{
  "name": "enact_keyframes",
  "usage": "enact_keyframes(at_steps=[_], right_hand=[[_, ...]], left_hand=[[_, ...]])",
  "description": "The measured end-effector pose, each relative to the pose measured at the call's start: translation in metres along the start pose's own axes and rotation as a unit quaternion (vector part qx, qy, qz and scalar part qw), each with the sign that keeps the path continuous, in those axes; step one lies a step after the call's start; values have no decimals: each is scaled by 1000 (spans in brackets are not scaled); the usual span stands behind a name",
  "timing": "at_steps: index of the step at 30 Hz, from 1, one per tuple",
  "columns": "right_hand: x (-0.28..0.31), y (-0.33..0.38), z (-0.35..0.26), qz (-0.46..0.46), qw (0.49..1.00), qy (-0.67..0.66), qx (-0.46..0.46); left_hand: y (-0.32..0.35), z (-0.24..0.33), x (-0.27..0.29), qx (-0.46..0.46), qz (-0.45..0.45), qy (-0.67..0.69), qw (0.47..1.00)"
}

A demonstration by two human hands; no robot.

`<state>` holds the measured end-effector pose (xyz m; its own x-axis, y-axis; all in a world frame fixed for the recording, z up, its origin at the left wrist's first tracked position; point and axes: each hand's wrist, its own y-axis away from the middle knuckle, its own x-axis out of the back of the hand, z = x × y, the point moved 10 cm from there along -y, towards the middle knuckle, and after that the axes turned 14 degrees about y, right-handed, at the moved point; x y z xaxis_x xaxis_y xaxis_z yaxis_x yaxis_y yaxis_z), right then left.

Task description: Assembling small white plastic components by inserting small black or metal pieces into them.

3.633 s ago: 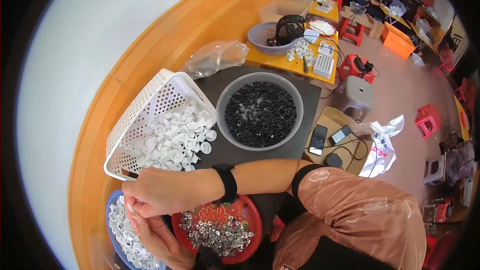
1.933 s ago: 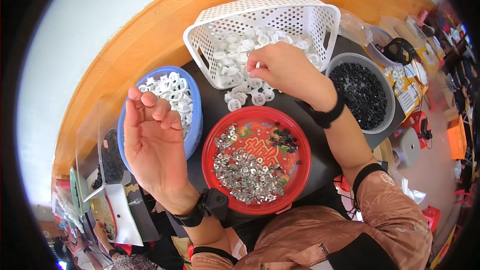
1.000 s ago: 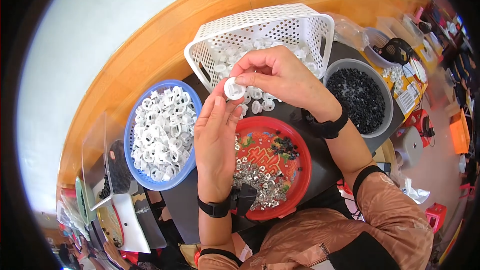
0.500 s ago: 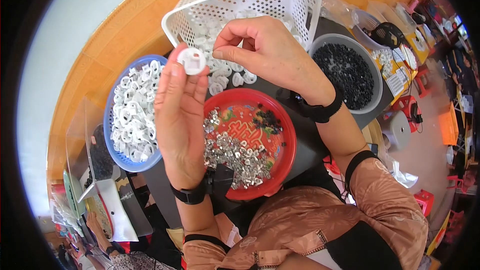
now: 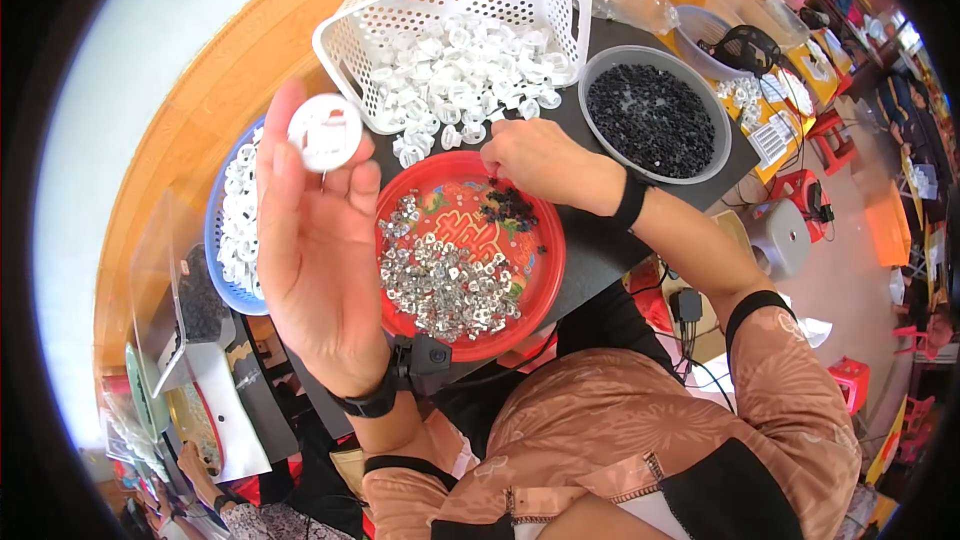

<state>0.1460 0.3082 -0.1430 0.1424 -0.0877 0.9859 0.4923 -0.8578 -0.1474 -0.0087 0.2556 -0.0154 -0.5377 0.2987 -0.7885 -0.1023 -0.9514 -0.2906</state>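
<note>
My left hand (image 5: pixel 325 250) is raised over the left side of the table, closed on a round white plastic part (image 5: pixel 322 132) held between thumb and fingers. Its face with small cut-outs is turned up. My right hand (image 5: pixel 545 162) reaches down to the far rim of a red tray (image 5: pixel 552 270), its fingers drawn together at a small heap of black pieces (image 5: pixel 512 208). What the fingertips pinch, if anything, is hidden. Many small shiny metal clips (image 5: pixel 450 285) lie in the same tray.
A white perforated basket (image 5: pixel 345 50) lies tipped, white parts (image 5: pixel 470 70) spilling from it. At the right stands a grey basin (image 5: pixel 600 130) of black pieces. A blue basket (image 5: pixel 212 240) with white parts is partly behind my left hand. Another person's hand (image 5: pixel 195 465) shows at lower left.
My right hand has come down from beside the white part to the black pieces in the red tray. My left hand, still holding the white part, has shifted left in the picture.
</note>
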Motion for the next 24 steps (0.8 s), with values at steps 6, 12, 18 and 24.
enact_keyframes(at_steps=[6,12,18,24], right_hand=[[-4,-1,-22,69,995,34,63],[-4,0,-26,83,992,57,77],[-6,2,-32,104,986,79,100],[2,8,-28,90,992,49,72]], left_hand=[[54,17,32,-35,39,-7,999],[117,27,107,-92,184,-71,976],[148,11,128,-76,252,-110,958],[153,-7,129,-39,239,-87,966]])
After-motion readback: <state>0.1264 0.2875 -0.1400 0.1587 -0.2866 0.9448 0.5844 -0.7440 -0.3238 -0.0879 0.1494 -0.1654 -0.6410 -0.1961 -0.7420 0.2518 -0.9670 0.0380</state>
